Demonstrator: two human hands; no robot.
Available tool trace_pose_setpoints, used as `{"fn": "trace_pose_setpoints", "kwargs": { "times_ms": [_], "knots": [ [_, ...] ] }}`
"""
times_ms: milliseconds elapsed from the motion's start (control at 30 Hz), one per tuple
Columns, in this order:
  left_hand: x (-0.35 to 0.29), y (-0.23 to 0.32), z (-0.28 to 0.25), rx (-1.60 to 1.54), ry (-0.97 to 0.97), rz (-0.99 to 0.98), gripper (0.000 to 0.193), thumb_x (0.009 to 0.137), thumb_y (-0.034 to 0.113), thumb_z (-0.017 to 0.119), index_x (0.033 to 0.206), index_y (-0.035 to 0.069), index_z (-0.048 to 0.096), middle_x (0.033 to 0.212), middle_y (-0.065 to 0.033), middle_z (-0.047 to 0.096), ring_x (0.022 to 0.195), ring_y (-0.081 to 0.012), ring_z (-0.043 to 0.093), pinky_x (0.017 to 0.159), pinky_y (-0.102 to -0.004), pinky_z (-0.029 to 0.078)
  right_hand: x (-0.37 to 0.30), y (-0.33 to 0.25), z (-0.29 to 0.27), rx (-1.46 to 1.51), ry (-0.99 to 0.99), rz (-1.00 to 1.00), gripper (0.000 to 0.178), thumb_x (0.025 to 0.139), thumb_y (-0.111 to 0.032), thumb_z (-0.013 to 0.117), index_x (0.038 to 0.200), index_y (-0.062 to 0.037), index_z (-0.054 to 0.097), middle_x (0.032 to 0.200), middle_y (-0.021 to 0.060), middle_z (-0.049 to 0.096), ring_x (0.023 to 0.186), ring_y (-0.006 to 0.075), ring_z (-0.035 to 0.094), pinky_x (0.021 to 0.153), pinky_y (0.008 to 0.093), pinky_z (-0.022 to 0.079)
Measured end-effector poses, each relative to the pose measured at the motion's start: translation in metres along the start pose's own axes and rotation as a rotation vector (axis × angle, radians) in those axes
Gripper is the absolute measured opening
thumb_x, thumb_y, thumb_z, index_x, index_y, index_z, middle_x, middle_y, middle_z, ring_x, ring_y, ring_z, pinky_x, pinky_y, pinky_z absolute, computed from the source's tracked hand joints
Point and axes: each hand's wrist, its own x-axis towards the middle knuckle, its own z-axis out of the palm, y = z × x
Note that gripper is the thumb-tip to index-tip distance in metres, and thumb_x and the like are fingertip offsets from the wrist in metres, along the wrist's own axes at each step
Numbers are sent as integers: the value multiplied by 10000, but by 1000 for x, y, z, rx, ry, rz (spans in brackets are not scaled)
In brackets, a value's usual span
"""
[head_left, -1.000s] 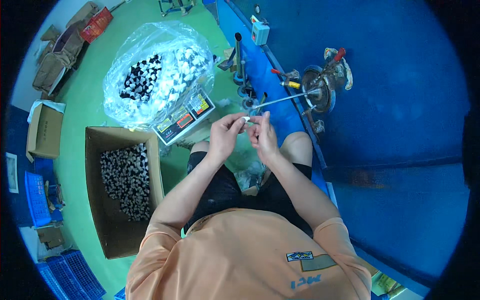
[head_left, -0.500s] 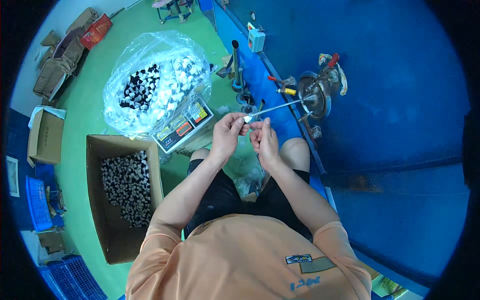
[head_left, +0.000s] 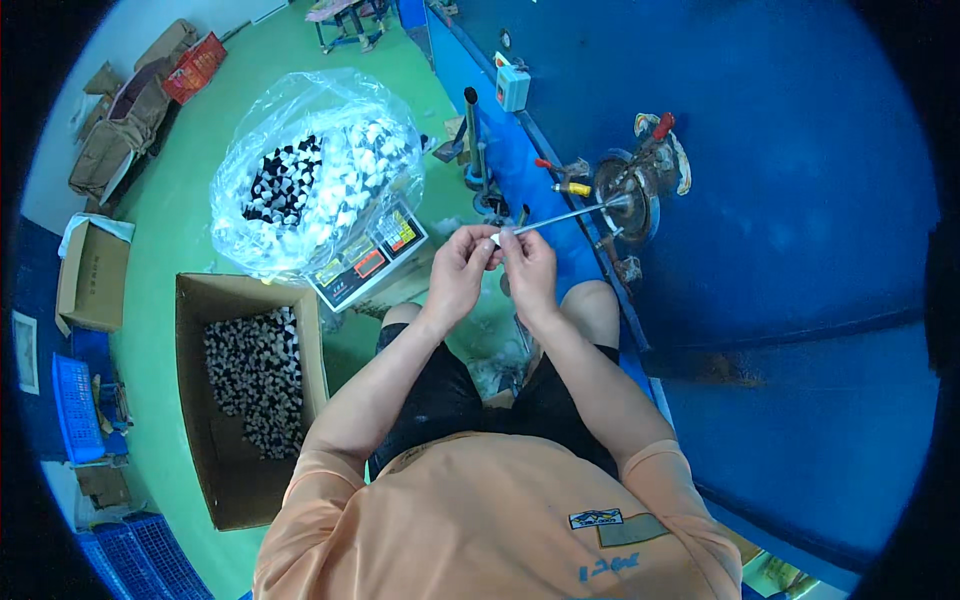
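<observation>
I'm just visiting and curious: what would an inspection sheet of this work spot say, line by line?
Surface: green floor; the person sits beside a blue machine wall.
Job's things: small white piece pinched at the tip of a thin metal rod that sticks out from a round metal wheel.
Clutter: clear plastic bag of black and white parts; open cardboard box of similar parts; weighing scale; more boxes and blue crates.
Grippers: left hand and right hand close together, both on the white piece.
Cables: nothing seen.
Surroundings: small switch box on the wall; workshop floor beyond.
</observation>
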Motion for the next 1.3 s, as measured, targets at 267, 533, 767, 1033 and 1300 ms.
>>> {"fn": "trace_pose_setpoints", "kwargs": {
  "times_ms": [267, 533, 767, 1033, 1300],
  "knots": [
    [0, 2, 20, -155, 128, -27, 184, 950, -6, 534, 1124, -43, 581, 857, -69, 621, 716, -106, 568, 677, -220, 500, 5, -2, -13, 19, 27, 101, 210, 1001, -192, 553, 848, -50, 573, 688, -5, 536, 576, 43, 432, 493, 194, 351],
    [2, 7, 25, -140, 199, -94, 182, 927, -2, 574, 1100, -56, 584, 799, -70, 616, 679, -102, 567, 619, -218, 488, 2, -11, 0, 158, 64, 129, 225, 1003, -201, 544, 825, -64, 563, 661, -12, 509, 555, 44, 415, 475, 193, 326],
    [-24, 25, -4, 103, 331, 18, 144, 916, 60, 584, 1051, 10, 589, 804, -58, 600, 706, -142, 577, 675, -253, 486, -9, -11, -17, 275, -115, 345, 308, 1019, -341, 518, 920, -58, 589, 751, 23, 563, 604, 84, 475, 523, 210, 377],
    [-73, 34, -58, 221, 524, 240, 288, 908, 112, 627, 1179, 31, 575, 983, -80, 622, 791, -169, 576, 753, -281, 485, -16, 10, -10, 969, -150, 675, 559, 999, -579, 409, 1066, -50, 577, 949, 92, 619, 757, 165, 574, 595, 276, 442],
    [-50, 4, -12, 747, -57, 123, 313, 788, 17, 667, 1099, 38, 635, 856, -57, 641, 684, -183, 562, 651, -318, 476, -23, -8, 8, 710, -162, 603, 653, 993, -638, 322, 1164, -41, 525, 1179, 168, 617, 978, 228, 603, 831, 358, 489]
  ]
}}
